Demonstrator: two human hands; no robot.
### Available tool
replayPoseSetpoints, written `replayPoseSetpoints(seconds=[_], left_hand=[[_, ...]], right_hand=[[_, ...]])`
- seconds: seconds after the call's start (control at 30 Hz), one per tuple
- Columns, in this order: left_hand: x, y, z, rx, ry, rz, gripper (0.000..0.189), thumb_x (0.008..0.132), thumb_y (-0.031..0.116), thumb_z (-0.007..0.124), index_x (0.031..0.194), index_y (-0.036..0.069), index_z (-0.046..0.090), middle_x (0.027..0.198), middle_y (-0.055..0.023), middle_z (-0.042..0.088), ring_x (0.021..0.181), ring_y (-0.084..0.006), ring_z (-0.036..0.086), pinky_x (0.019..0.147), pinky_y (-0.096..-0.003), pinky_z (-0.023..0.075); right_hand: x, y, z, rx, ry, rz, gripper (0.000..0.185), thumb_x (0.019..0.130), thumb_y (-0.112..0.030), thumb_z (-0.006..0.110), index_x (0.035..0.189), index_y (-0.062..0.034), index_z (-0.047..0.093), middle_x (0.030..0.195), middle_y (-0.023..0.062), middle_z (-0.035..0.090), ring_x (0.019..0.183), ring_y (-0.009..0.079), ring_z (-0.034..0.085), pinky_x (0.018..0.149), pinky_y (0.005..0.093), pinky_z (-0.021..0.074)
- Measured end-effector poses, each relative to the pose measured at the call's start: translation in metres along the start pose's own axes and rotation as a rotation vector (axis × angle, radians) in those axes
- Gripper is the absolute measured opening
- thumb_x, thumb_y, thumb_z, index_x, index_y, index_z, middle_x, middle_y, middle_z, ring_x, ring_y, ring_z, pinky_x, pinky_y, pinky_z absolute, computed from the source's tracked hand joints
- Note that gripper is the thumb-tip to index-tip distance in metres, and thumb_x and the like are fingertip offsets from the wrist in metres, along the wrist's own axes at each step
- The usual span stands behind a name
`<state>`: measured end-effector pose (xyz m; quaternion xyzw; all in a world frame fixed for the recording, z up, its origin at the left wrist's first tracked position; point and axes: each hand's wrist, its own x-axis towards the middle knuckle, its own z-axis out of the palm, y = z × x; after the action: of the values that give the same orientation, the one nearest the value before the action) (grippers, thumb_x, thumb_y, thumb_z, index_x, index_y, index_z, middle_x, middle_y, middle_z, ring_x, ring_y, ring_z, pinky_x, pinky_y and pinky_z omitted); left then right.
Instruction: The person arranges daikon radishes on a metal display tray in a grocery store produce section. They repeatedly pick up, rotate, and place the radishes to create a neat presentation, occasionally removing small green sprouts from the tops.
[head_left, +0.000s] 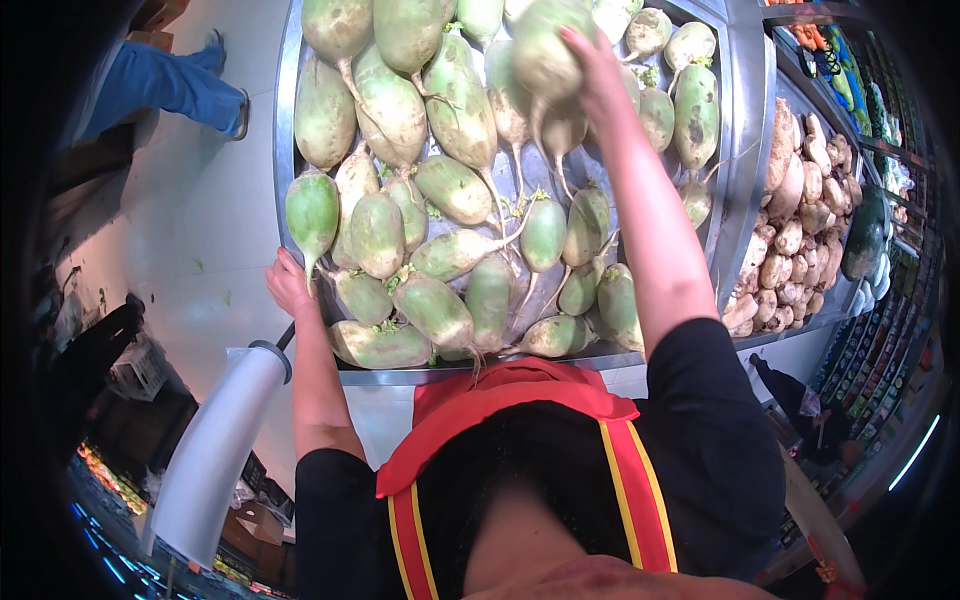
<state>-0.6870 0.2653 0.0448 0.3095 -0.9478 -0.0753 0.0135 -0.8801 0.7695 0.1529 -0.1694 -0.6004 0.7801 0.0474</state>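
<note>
My right hand (596, 71) grips a large green radish (544, 52) with a long root, above the far part of the metal bin. Motion blurs this radish. My left hand (289, 283) is at the bin's left rim (282, 135), beside a bright green radish (312, 214) whose thin root hangs close to the wrist. Its fingers are partly hidden, so its hold on the rim is unclear. Many green radishes lie in the bin, with larger ones (390, 105) farther off and smaller ones (435, 307) near my red apron (510, 390).
Brown root vegetables (795, 232) fill a neighbouring bin on the right. A plastic bag roll (217, 457) stands by my left arm. Another person's legs in blue trousers (165, 82) show on the pale floor (202, 195). Farther right are shelves of produce (847, 82).
</note>
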Motion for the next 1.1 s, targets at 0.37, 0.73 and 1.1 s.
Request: replayPoseSetpoints(seconds=[0.37,0.73,1.1], left_hand=[[0.003,0.002,-0.005,-0.033,-0.174,-0.101,0.062,0.096,0.052,0.027,0.106,0.008,0.069,0.096,-0.0255,0.062,0.092,-0.0425,0.058,0.081,-0.0525,0.0426],[0.008,-0.009,0.003,0.065,-0.145,-0.066,0.063,0.094,0.058,0.025,0.115,0.017,0.067,0.102,-0.0215,0.062,0.097,-0.0405,0.057,0.086,-0.0503,0.0427],[0.001,0.003,-0.008,0.053,-0.152,-0.079,0.06,0.096,0.055,0.028,0.113,0.013,0.068,0.102,-0.0207,0.061,0.097,-0.041,0.057,0.084,-0.0509,0.0434]], right_hand=[[-0.03,0.047,0.08,-0.731,0.121,-0.344,0.053,0.083,-0.023,0.069,0.127,-0.0017,0.051,0.116,0.0148,0.058,0.106,0.0283,0.056,0.091,0.0376,0.0467],[-0.234,0.01,-0.207,-0.963,0.706,0.083,0.058,0.075,-0.025,0.076,0.121,0.0014,0.053,0.109,0.0158,0.055,0.096,0.0242,0.057,0.084,0.0348,0.0489],[-0.216,0.019,-0.157,-1.464,0.338,0.417,0.096,0.06,-0.034,0.081,0.139,-0.0053,0.035,0.126,0.0253,0.053,0.118,0.0388,0.053,0.098,0.0435,0.0444]])
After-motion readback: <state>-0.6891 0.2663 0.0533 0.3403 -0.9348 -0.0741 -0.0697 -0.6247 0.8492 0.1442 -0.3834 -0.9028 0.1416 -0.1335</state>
